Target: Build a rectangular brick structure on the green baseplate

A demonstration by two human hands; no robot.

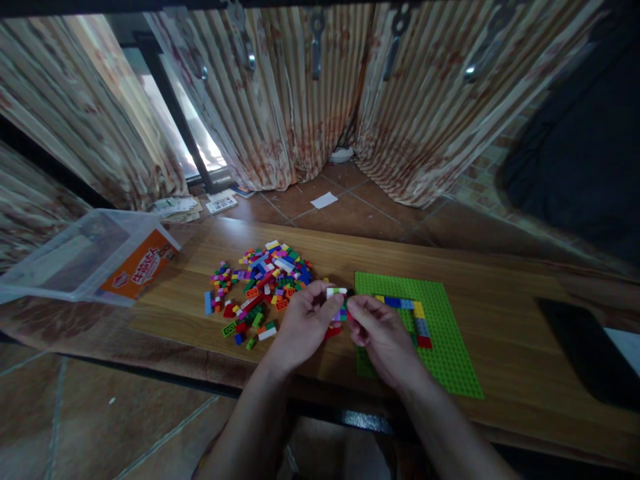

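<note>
Both hands meet above the wooden table, left of the green baseplate [450, 333]. My left hand [307, 327] is closed, pinching a white and lime toy brick [337, 291] between thumb and fingers. Close beside it, my right hand [377, 330] is closed too, its fingertips on a small dark brick [350, 293] that is mostly hidden. Purple and teal bricks [341, 313] show between the hands; whether they are held I cannot tell. On the baseplate, a row of blue, yellow, grey and red bricks [421, 323] forms a corner, partly covered by my right hand.
A heap of loose coloured bricks [270, 273] lies left of my hands. At the table's left end is a clear plastic box [90, 267] with an orange label. A dark flat object [585, 347] rests at the right. Patterned curtains [300, 100] hang beyond the table.
</note>
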